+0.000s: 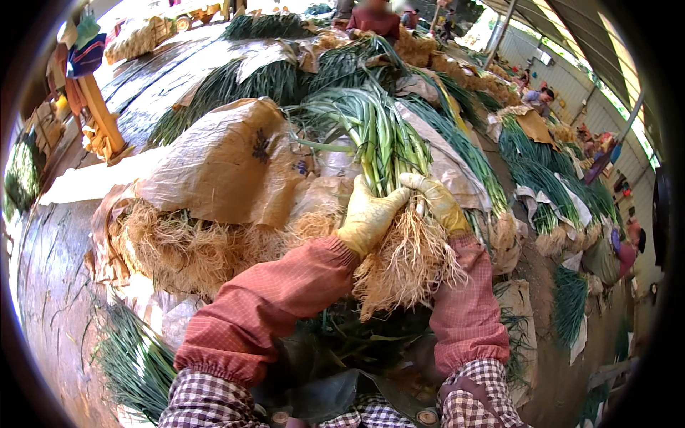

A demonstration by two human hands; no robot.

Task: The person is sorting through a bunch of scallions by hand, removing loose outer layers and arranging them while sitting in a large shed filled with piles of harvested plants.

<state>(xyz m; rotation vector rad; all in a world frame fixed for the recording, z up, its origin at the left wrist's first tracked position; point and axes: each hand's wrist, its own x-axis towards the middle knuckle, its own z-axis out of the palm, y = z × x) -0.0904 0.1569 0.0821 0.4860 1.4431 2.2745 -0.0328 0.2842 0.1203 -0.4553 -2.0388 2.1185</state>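
On the head feed I've got a wet, grey-brown hard floor (53,292) filling most of the view, with a long row of dark green, long-leaved onions (524,160) running down its right side, roots facing my way. Ahead, slightly left, a big creased tan sheet with dark printing (214,157) covers most of a broad heap; a thick fringe of pale brown stringy roots (178,246) sticks out from under its near edge. Top centre, I see a co-worker in a dark red top (374,25) beyond the heaps. Lower left, a loose pile of thin green leaves with whitish stems (135,364) lies on the floor. Centre: bunch of green onions with pale stems and tan roots (382,146), held up in front of the heap, leaves pointing away, roots hanging towards the wearer. Left hand, in a yellow glove (369,217), grasps it from the left, thumb along the stems. Right hand, also yellow-gloved (439,203), grips from the right, just above the roots. Fingers behind the stems: can't tell.
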